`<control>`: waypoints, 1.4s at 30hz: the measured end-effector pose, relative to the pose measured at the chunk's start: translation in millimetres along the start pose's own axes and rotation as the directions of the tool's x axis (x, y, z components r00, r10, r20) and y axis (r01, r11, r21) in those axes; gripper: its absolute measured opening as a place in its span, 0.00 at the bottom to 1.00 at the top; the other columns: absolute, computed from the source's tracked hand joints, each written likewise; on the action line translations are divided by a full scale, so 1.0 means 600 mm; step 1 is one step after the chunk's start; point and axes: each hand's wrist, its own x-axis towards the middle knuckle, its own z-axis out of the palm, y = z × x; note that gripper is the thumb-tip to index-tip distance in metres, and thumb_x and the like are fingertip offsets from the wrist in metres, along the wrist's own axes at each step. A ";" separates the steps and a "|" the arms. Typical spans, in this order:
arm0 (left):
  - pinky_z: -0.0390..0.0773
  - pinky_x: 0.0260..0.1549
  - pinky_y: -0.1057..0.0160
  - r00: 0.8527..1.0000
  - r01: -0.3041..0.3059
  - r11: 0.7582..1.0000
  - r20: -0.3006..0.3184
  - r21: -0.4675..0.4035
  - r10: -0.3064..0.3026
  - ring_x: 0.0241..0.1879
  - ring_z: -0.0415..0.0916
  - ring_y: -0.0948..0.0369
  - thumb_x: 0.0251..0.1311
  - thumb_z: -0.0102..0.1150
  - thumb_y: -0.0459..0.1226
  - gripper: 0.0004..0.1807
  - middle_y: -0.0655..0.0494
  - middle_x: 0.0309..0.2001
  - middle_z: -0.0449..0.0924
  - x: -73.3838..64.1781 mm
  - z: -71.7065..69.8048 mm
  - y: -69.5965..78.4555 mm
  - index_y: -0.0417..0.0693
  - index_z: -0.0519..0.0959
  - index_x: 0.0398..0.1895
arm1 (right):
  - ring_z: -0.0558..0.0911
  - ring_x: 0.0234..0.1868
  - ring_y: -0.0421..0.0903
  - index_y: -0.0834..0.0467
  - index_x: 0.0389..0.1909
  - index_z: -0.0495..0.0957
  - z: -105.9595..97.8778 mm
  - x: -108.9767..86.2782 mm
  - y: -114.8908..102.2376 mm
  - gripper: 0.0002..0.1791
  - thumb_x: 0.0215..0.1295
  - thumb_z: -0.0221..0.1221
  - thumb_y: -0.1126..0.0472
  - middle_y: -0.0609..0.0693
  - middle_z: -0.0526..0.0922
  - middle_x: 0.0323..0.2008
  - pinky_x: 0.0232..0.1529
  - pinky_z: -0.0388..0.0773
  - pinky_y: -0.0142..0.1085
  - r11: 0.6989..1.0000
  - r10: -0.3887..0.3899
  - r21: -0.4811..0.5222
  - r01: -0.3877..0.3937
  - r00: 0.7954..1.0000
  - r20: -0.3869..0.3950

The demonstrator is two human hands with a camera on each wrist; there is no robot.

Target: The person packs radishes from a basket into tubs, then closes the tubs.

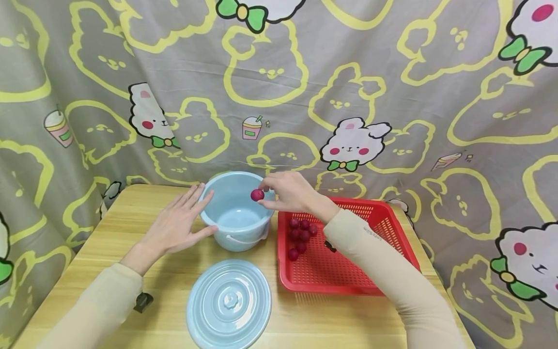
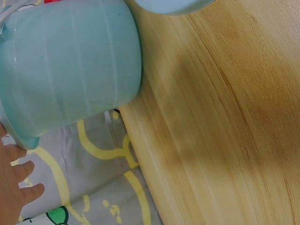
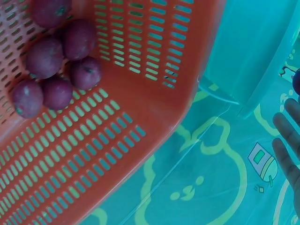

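Note:
A dark red plum (image 1: 257, 195) is pinched between the thumb and fingers of my right hand (image 1: 291, 192), above the opening of a light blue bucket (image 1: 237, 238) near its right rim. My left hand (image 1: 176, 220) is at the bucket's left side, fingers spread and thumb extended near the front rim. The left wrist view shows its fingertips (image 2: 32, 192) by the rim. Several more plums (image 1: 301, 234) lie in the left part of a red slotted basket (image 1: 285, 276), right of the bucket. In the right wrist view the held plum (image 3: 296, 82) is cut off by the frame edge.
A round light blue lid (image 1: 228, 315) lies flat on the wooden table (image 1: 117, 232) in front of the bucket. Behind the table hangs a grey patterned curtain (image 1: 192, 72). The bucket's thin handle (image 1: 244, 240) hangs down its front.

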 end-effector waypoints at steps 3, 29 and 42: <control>0.56 0.82 0.36 1.000 0.000 1.000 0.009 0.004 0.000 0.85 0.47 0.40 0.70 0.53 0.66 0.52 0.39 0.86 0.45 0.000 -0.001 0.000 0.48 0.52 0.86 | 0.88 0.41 0.41 0.48 0.47 0.88 0.004 0.011 -0.006 0.16 0.67 0.68 0.43 0.44 0.91 0.40 0.39 0.85 0.36 1.000 -0.013 -0.005 0.013 1.000 0.012; 0.60 0.80 0.36 1.000 0.003 1.000 0.008 0.020 -0.003 0.84 0.50 0.38 0.70 0.53 0.67 0.52 0.39 0.86 0.47 0.001 -0.001 0.000 0.48 0.53 0.86 | 0.87 0.39 0.41 0.48 0.48 0.88 0.064 0.058 -0.028 0.18 0.67 0.67 0.40 0.43 0.89 0.42 0.38 0.85 0.35 0.993 -0.037 -0.101 0.055 0.985 0.166; 0.58 0.81 0.37 1.000 0.012 1.000 0.028 0.018 -0.013 0.85 0.48 0.40 0.71 0.52 0.67 0.52 0.40 0.86 0.46 0.001 -0.003 0.000 0.48 0.52 0.86 | 0.90 0.42 0.41 0.49 0.51 0.89 0.057 0.048 -0.027 0.21 0.68 0.67 0.39 0.43 0.91 0.45 0.42 0.88 0.36 0.997 -0.065 -0.042 0.069 0.994 0.090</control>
